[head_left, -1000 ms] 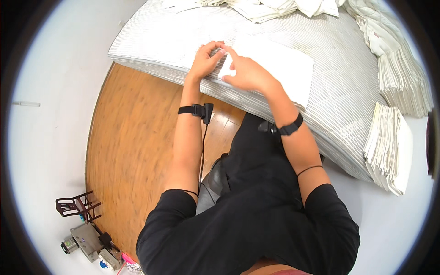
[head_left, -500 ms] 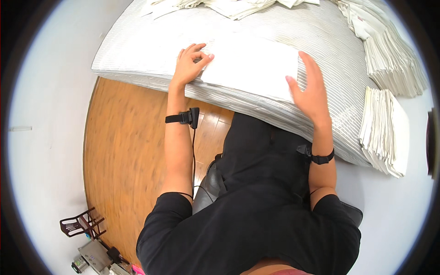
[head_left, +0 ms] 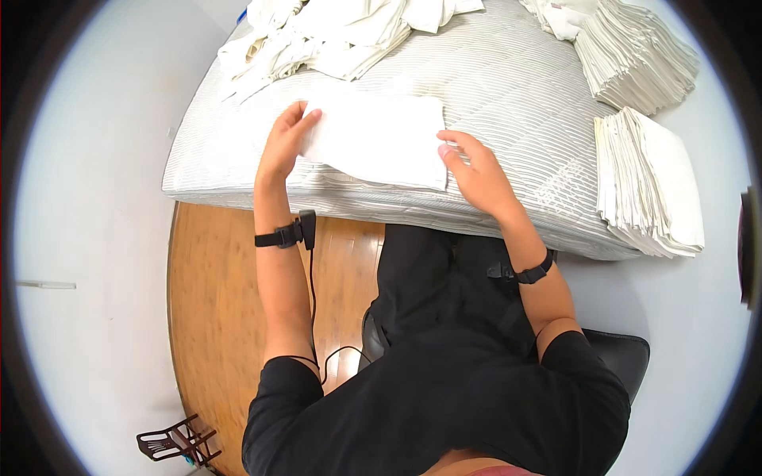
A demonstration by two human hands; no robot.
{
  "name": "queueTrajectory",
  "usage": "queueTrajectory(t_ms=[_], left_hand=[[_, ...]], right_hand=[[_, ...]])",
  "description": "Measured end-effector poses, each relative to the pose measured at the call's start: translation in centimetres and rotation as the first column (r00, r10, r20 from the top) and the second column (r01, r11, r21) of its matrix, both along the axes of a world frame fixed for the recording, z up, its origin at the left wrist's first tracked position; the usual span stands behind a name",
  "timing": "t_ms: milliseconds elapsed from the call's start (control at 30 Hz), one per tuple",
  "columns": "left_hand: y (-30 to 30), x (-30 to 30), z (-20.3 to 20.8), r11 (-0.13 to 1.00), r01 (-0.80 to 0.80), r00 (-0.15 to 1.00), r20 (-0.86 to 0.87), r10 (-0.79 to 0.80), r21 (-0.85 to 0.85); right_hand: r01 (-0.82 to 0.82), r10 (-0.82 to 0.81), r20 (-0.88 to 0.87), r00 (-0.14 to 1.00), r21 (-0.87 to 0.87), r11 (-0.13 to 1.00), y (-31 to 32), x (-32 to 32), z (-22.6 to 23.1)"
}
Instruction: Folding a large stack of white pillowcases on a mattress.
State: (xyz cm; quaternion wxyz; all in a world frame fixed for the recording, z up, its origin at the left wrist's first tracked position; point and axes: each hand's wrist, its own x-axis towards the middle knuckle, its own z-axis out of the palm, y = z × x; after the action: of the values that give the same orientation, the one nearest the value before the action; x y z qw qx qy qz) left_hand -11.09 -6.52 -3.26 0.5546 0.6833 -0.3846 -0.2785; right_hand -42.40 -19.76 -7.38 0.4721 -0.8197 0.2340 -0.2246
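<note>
Lying between both hands, cloth (head_left: 373, 143).

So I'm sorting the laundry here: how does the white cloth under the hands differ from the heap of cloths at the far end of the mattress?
The white cloth lies flat and smooth as one folded rectangle; the heap is crumpled and loose. The cloth lies near the mattress's front edge, with the left hand and right hand on its two ends; the heap lies untouched at the far end. Both look white.
</note>
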Motion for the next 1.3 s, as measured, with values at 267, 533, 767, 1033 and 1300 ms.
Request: queueTrajectory(t_ms=[267, 533, 767, 1033, 1300], left_hand=[[-5.9, -16.4, 15.0, 0.783, 0.613, 0.773, 0.285, -0.567, -0.106], [-11.9, -17.5, 2.2, 0.98, 0.19, 0.98, 0.07, -0.186, -0.06], [-21.0, -24.9, 3.6, 0.762, 0.613, 0.661, -0.393, -0.639, -0.206], [-37.9, -38.3, 12.3, 0.479, 0.871, 0.466, -0.128, -0.875, -0.107], [-46.7, -43.9, 3.3, 0.373, 0.867, 0.375, 0.059, -0.925, 0.331]], right_hand=[[-0.705, -0.189, 0.722, 0.665, 0.691, 0.162, -2.0, -0.9, 4.8], [-0.107, -0.359, 0.782, 0.509, 0.471, 0.875, -2.2, -11.0, 6.5], [0.053, -0.644, 0.7, 0.308, 0.663, 0.746, 3.2, -24.0, 7.1], [-0.246, -0.531, 0.845, -0.057, 0.504, 0.828, -6.7, -33.1, 11.6], [0.038, -0.842, 0.537, -0.058, 0.844, 0.535, -7.9, -33.2, 6.5]])
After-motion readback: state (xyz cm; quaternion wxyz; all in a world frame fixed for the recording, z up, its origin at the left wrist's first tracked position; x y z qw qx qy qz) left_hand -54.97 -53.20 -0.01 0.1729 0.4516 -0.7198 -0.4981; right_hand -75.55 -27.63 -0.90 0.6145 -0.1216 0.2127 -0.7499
